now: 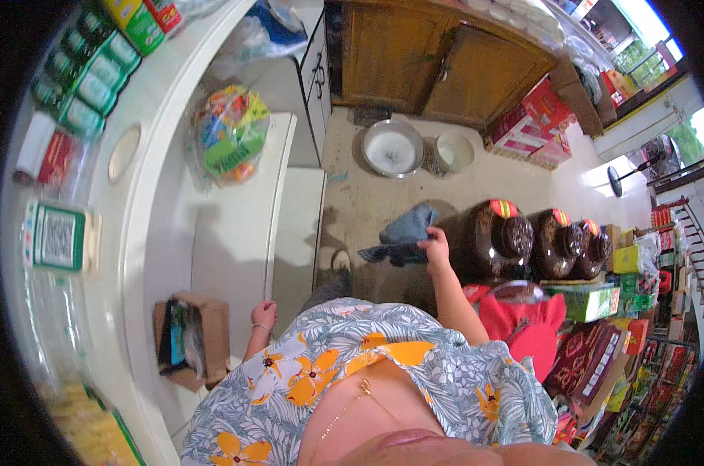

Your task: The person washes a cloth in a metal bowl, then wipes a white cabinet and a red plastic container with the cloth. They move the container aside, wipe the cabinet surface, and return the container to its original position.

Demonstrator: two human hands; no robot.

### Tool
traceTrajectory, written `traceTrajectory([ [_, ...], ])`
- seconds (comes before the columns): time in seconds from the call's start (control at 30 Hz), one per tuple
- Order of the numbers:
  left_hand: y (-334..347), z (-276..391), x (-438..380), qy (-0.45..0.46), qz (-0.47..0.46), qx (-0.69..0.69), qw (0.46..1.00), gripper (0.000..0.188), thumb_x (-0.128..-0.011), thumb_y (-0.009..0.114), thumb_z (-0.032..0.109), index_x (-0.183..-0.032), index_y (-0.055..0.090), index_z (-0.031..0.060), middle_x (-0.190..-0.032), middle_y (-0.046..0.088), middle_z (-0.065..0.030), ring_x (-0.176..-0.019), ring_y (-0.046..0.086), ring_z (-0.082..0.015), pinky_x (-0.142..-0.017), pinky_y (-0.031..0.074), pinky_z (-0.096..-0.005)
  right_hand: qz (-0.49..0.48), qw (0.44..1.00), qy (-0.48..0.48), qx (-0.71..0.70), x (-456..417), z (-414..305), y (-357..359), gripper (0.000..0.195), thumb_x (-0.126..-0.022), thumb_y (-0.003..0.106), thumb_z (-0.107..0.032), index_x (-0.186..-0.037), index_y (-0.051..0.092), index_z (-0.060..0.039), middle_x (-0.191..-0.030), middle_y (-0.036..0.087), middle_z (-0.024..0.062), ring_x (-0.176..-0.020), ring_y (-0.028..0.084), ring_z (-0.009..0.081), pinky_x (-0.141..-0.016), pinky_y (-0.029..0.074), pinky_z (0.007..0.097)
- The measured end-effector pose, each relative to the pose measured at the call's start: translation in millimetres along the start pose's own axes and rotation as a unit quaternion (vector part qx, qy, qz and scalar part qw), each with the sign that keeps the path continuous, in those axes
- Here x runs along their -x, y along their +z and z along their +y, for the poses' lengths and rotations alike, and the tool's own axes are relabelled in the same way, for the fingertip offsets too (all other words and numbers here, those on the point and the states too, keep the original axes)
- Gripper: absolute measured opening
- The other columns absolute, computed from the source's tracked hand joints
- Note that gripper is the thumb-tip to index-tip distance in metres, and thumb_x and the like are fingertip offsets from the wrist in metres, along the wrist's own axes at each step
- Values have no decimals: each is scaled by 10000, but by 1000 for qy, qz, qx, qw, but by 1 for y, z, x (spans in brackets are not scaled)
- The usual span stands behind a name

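Note:
My right hand is closed on a blue-grey cloth, which hangs over the floor in front of me. A darker, fringed-looking part shows below the cloth; whether it belongs to the same cloth is unclear. On the other side, my left hand has its fingers curled and nothing visible in it, close to the edge of a white shelf. Beyond the cloth, a metal basin with whitish, sudsy-looking contents stands on the floor. Beside it is a smaller pale basin.
Several dark brown glazed jars line my right, near a red bag and boxes. Wooden cabinets stand ahead. At left, a counter borders shelves holding a bag of colourful packets and an open carton.

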State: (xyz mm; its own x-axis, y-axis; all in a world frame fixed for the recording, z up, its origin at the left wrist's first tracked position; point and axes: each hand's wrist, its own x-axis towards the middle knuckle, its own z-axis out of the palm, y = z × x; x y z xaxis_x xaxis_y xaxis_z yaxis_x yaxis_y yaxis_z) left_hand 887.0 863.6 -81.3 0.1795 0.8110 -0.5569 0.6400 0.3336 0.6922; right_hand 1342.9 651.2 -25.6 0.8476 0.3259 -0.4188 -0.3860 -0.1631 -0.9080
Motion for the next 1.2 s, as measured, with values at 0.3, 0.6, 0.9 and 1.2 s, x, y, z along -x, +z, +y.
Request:
traceTrajectory([
  [0.3, 57, 166, -221, 71, -61, -69, 993, 189, -788, 612, 189, -908, 655, 50, -662, 604, -36, -537, 567, -121, -474, 474, -272, 115, 976, -40, 181, -102, -58, -11, 581, -601, 685, 49, -1153, 535, -48, -1096, 605, 157, -1011, 574, 258, -842, 450, 322],
  [0.6, 124, 281, -225, 24, -85, 35, 995, 163, -802, 617, 185, -902, 653, 61, -666, 592, -20, -559, 563, -114, -506, 466, -245, 83, 844, -138, 511, -233, -127, -1, 353, -761, 577, -117, -1109, 598, -172, -894, 628, 220, -857, 591, 409, -743, 467, 475],
  [0.9, 106, 161, -115, -274, 28, -83, 958, 151, -811, 596, 210, -813, 619, 61, -658, 572, -31, -537, 546, -131, -468, 454, -255, -14, 825, -231, 516, -387, -209, 62, 286, -810, 579, -127, -1091, 581, -184, -855, 641, 181, -801, 603, 395, -694, 476, 480],
  [1.2, 178, 213, -44, -246, 87, 67, 963, 116, -840, 573, 172, -831, 622, 66, -677, 577, -28, -528, 546, -118, -434, 451, -252, -101, 855, -313, 401, -497, -273, 109, 242, -763, 599, -58, -982, 626, -158, -856, 657, 126, -802, 640, 320, -686, 496, 408],
])
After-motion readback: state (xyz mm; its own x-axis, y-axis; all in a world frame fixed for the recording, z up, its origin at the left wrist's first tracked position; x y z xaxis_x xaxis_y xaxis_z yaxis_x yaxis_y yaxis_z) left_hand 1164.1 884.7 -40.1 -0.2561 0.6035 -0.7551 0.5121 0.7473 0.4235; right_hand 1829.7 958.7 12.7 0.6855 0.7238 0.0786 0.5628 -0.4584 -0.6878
